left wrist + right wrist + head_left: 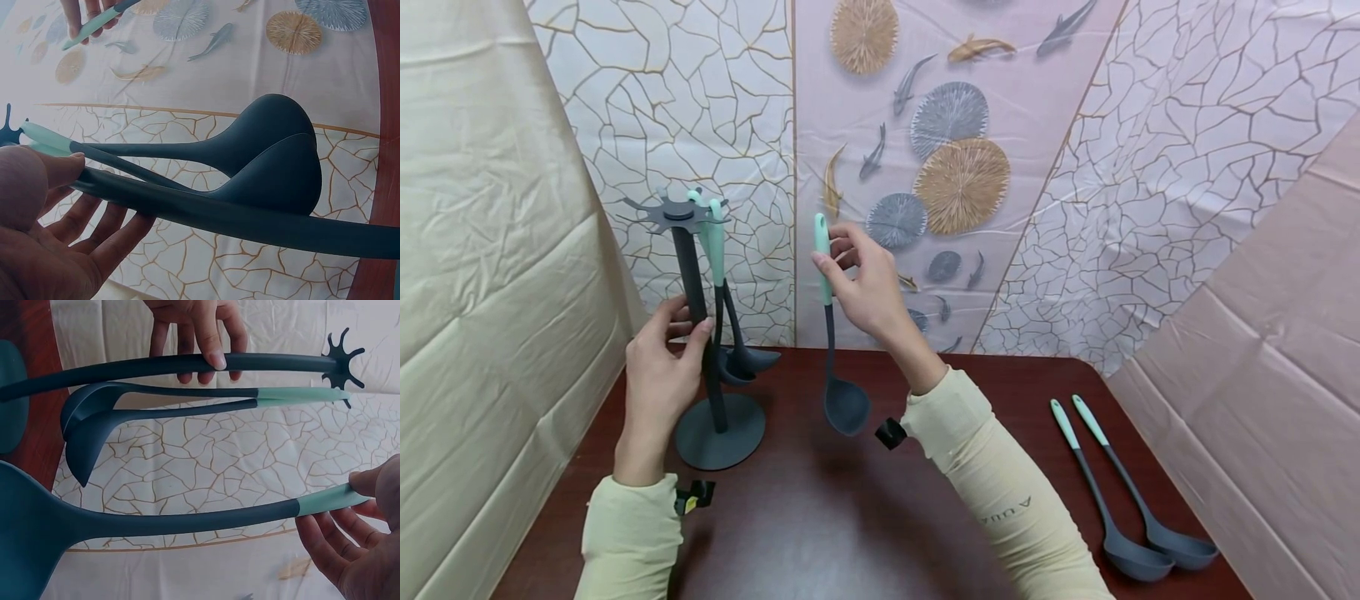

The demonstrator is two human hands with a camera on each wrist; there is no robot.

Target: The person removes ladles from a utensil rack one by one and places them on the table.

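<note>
My left hand (658, 375) holds the post of a dark utensil stand (692, 275), thumb on one side and fingers on the other. Two ladles (275, 144) with mint handles hang from the stand's hooked top, their bowls beside the post. To the right of the stand, my right hand (868, 279) pinches the mint handle of another ladle (847, 407). That ladle hangs upright above the table, bowl downward and apart from the stand. In the right wrist view, the fingers (325, 550) lie along its handle.
Two more ladles (1138, 557) lie side by side at the right of the dark red table (820, 533). The stand's round base (741, 442) rests on the table's left part. Patterned cloth (715, 92) hangs behind, and plain cloth covers both sides.
</note>
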